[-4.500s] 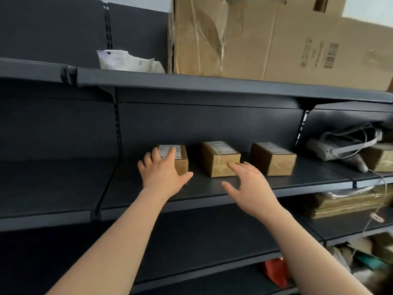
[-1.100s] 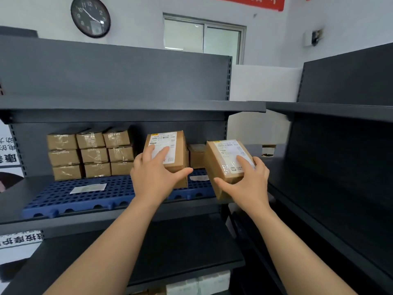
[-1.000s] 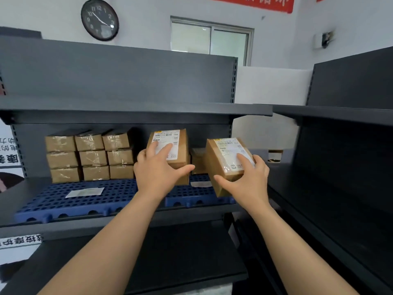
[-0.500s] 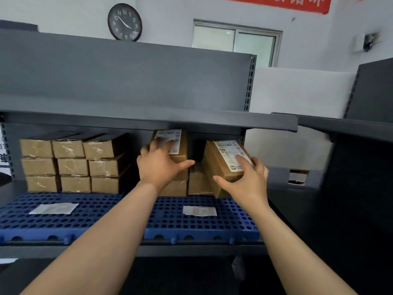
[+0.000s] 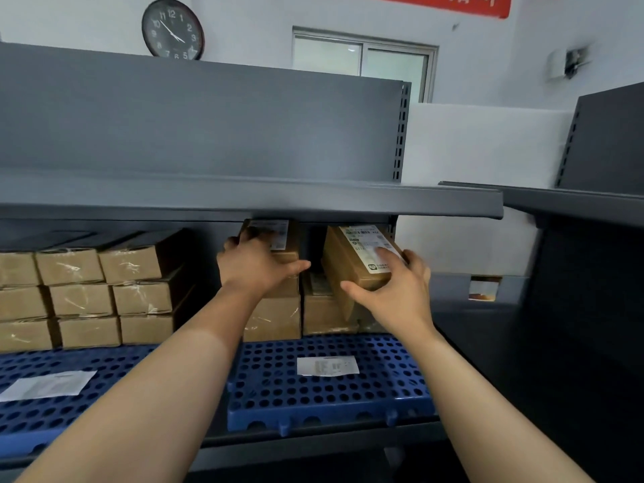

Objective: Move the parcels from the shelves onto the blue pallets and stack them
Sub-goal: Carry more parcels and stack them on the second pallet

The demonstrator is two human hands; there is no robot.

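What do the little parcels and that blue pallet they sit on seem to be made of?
The parcels look like brown corrugated cardboard, matte, wrapped with clear glossy tape that glints and wrinkles; the one in the right hand bears a white printed paper label. The blue pallet looks like moulded plastic: uniform colour, slight sheen, a regular grid of round holes. The shelf above appears to be grey painted metal.

1. Setting: parcel storeroom or small warehouse.
2. Grey metal shelving (image 5: 244, 200) fills the view.
3. Taped brown parcels (image 5: 104, 291) stacked on blue perforated pallets (image 5: 324, 395).
4. Far wall: clock (image 5: 172, 28), window (image 5: 362, 61).
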